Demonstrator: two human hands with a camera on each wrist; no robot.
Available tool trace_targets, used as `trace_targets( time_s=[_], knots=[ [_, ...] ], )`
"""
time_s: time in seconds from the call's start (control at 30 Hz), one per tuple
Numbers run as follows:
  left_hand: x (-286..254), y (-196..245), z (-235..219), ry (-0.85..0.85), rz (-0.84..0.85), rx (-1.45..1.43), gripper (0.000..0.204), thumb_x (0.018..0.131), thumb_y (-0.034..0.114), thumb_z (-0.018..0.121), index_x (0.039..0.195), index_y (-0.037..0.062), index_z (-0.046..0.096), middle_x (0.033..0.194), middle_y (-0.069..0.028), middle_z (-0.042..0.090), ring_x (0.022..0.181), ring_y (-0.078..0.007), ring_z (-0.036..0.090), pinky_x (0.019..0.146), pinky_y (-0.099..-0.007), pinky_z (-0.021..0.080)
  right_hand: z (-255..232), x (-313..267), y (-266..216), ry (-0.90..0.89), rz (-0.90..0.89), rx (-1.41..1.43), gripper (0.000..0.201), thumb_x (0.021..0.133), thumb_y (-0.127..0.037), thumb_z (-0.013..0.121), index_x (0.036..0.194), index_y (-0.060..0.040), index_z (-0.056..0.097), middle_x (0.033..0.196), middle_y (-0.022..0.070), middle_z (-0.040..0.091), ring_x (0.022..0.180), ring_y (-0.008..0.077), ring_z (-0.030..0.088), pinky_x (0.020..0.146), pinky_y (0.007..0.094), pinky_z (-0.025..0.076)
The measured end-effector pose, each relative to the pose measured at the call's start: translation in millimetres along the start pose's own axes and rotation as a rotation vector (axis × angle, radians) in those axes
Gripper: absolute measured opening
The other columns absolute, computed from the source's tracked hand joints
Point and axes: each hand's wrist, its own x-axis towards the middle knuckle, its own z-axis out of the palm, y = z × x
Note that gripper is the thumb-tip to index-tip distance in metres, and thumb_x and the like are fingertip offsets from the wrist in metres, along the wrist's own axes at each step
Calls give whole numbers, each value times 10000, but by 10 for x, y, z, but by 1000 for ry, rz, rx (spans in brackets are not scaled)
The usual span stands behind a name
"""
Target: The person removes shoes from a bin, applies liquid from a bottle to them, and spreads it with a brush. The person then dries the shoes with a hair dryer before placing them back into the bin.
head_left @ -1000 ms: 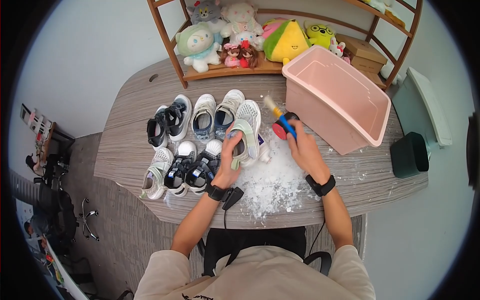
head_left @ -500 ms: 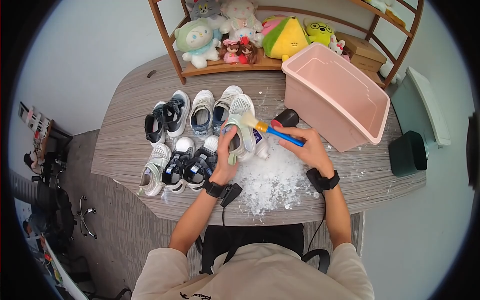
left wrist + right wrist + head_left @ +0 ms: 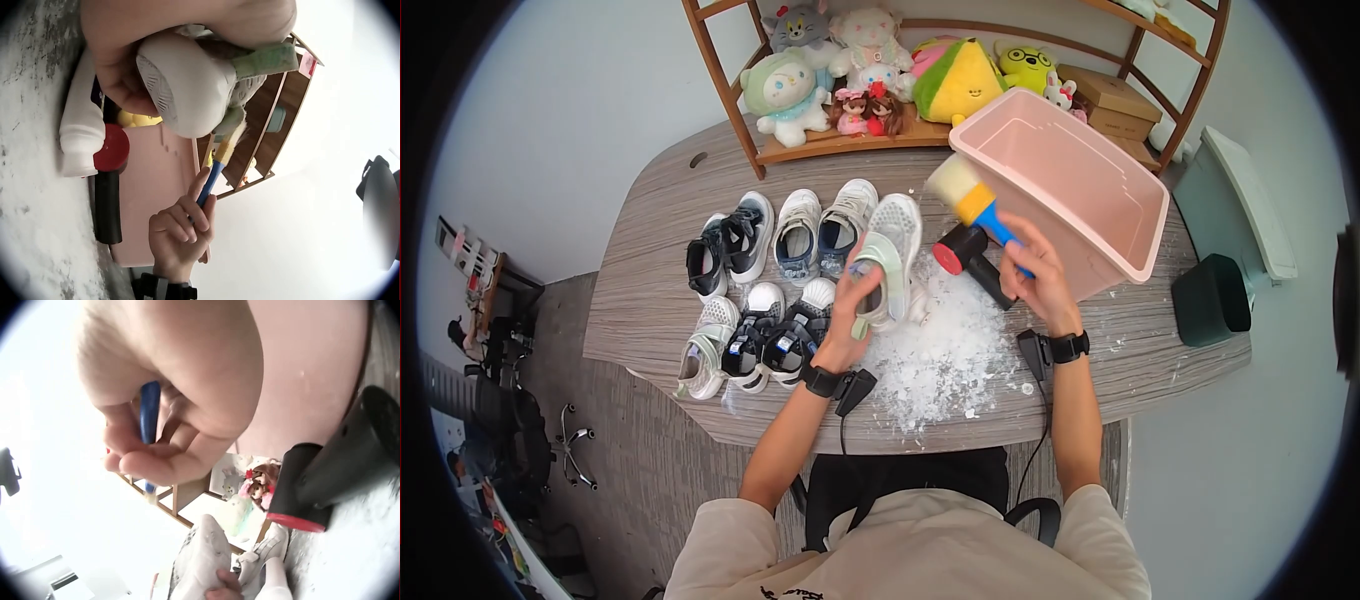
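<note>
My left hand grips a white sneaker with pale green straps, holding it up over the table with its toe pointing away from me. The right hand pinches the blue handle of a paintbrush, whose pale bristles sit to the right of the shoe's toe. In the right wrist view the fingers curl round the blue handle. Below the shoe, a white bottle lies by a black hair dryer with a red end. White flaky powder covers the tabletop between my hands.
Several sneakers and sandals stand in two rows to the left, among them a black-and-white shoe. A pink bin is at the back right, a dark green bin beyond it. Behind, a wooden shelf holds plush toys.
The paintbrush went from right of the shoe onto its strap area, then back to the right, off the shoe, with bristles angled up. The left hand keeps its hold on the sneaker.
</note>
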Motion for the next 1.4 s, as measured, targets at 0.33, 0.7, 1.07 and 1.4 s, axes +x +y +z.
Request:
trace_targets(
  time_s=[0.33, 0.7, 1.07, 1.4],
  knots=[
    [-61, 228, 133, -595, -75, 500, 1007, 705, 200, 767, 1585, 78, 292, 1620, -132, 303, 1497, -257, 273, 1233, -362, 146, 125, 121, 209, 207, -52, -271, 360, 1033, -139, 523, 1380, -42, 505, 915, 37, 645, 776, 90, 609, 657, 229, 506],
    [-80, 231, 123, -385, -29, 608, 871, 725, 144, 811, 1512, 128, 439, 1312, -111, 574, 1200, -193, 540, 1053, -307, 384, 293, 28, 29, 167, 257, -239, 306, 993, -299, 602, 1135, -34, 655, 838, -26, 634, 661, 22, 552, 530, 193, 423],
    [2, 191, 20, -107, 88, 181, 559, 913, 135, 589, 1453, 72, 458, 1277, -122, 610, 1197, -207, 573, 1021, -342, 454, 348, 33, 43, 135, 225, -368, 285, 924, -273, 714, 1066, -32, 663, 661, -64, 489, 510, 20, 391, 454, 206, 284],
    [48, -47, 131, 10, -33, 31, 552, 1064, 382, 481, 1522, 133, 299, 1405, -73, 520, 1232, -200, 570, 1038, -397, 471, 696, 40, 329, 131, 19, -507, 309, 984, -257, 641, 1187, -49, 537, 812, 0, 581, 597, 43, 455, 517, 230, 374]
  ],
)
